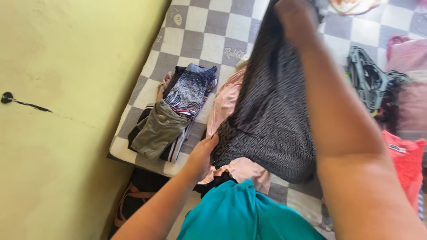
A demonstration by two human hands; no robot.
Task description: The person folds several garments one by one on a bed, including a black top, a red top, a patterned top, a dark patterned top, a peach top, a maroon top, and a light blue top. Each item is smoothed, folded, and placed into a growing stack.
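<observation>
Right hand (297, 20) grips the patterned black-and-white garment (267, 120) up high at the far end. Left hand (202, 153) pinches its near-left corner, beside the folded clothes pile (175, 115) on the checked bed (209, 35).

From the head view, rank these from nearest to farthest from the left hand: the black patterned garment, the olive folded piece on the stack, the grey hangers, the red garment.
From the left hand:
1. Black patterned garment: touching it, just to its right.
2. Olive folded piece: on the stack to its left.
3. Grey hangers: up and far right.
4. Red garment: at the right edge; close to the hangers in distance, so this order is uncertain.
</observation>
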